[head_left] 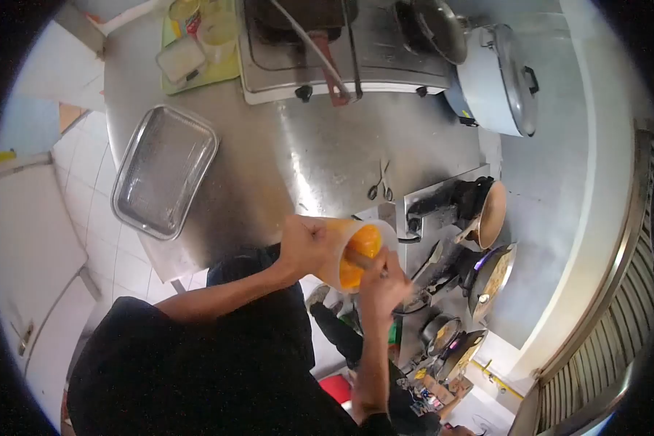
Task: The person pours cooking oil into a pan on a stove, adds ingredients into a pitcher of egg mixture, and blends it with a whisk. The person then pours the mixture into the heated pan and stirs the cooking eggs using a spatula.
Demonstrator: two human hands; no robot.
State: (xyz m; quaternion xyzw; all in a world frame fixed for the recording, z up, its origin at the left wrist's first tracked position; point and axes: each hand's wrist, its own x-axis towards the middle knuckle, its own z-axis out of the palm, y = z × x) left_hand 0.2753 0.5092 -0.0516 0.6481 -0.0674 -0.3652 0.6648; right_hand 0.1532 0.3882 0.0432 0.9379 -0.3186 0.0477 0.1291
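Observation:
Tilted toward the camera is a translucent plastic container [333, 270] with bright orange-yellow contents [369, 237] inside, perhaps egg. My left hand [303, 247] is closed around its side and base. My right hand [385, 289] is closed at the container's mouth, slightly blurred. A brownish, thin utensil [357, 259] reaches from its fingers into the orange contents; its exact kind does not show. Above the container, a pair of scissors [381, 184] lies on the steel worktable [269, 160].
A glass baking dish [165, 172] rests at the table's left edge. A stove [392, 76] with pans stands at the back, beside a large lidded pot [490, 83]. A green board [229, 73] holds tubs. Pans line the right side. Another person [334, 330] is below.

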